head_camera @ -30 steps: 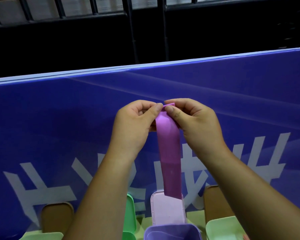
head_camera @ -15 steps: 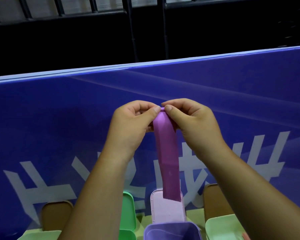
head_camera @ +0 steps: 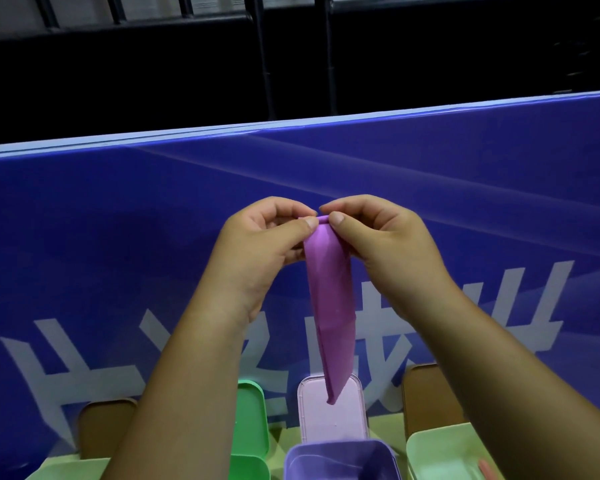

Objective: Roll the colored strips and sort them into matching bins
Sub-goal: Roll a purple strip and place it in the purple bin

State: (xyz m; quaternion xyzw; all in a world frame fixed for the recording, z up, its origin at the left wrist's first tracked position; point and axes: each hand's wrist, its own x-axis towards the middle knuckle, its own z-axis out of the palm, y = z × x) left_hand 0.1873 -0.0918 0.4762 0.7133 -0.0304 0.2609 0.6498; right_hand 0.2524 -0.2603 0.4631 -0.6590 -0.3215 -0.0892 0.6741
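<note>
My left hand (head_camera: 257, 251) and right hand (head_camera: 385, 244) pinched the top end of the purple strip (head_camera: 329, 306) between thumbs and curled fingers, raised before the blue board (head_camera: 118, 220). The strip hung twisted, its tip before the lilac lid (head_camera: 349, 420) beyond the purple bin (head_camera: 340, 457).

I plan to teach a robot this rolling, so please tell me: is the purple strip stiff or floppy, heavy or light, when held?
Probably floppy: the purple strip hangs limp and curls inward along its edges below the pinch. Likely light: the left hand and right hand carry it by fingertip pinches on its top edge alone.
</note>
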